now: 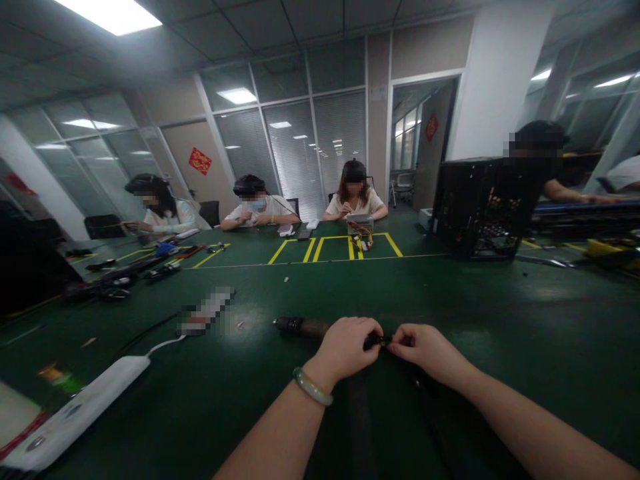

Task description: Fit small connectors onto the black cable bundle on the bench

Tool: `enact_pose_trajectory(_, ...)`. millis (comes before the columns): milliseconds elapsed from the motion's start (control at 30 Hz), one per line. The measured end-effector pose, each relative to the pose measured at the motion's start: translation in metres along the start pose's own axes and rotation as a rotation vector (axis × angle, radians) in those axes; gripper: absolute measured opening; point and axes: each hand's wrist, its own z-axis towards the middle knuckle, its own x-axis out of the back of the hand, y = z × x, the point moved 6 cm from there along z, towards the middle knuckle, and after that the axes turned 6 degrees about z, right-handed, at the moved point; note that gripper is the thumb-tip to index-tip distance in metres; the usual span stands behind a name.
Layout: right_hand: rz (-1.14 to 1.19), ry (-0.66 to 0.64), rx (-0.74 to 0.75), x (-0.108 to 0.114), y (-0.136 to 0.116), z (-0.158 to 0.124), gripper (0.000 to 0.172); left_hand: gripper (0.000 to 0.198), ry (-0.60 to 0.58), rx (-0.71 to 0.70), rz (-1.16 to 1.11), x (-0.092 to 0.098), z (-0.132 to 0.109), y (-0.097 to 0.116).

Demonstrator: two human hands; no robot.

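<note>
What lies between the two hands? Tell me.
In the head view, a small black part lies between the left hand and the right hand, at both hands' fingertips.

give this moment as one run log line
left grip: holding small black part | right grip: at its end, hold unclear | dark cylinder: partly behind left grip | white power strip: left

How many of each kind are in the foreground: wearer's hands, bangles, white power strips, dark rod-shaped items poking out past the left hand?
Left hand and right hand: 2
Bangle: 1
White power strip: 1
Dark rod-shaped item: 1
Total: 5
</note>
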Motion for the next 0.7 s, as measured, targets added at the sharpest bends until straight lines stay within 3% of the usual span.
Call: enact_pose_trajectory(700, -0.009, -0.015, 0.018, 0.0018, -0.0017, -0.0002, 0.017, 0.011, -0.001, -0.008, 0.033, -0.001, 0.0016, 0.0011)
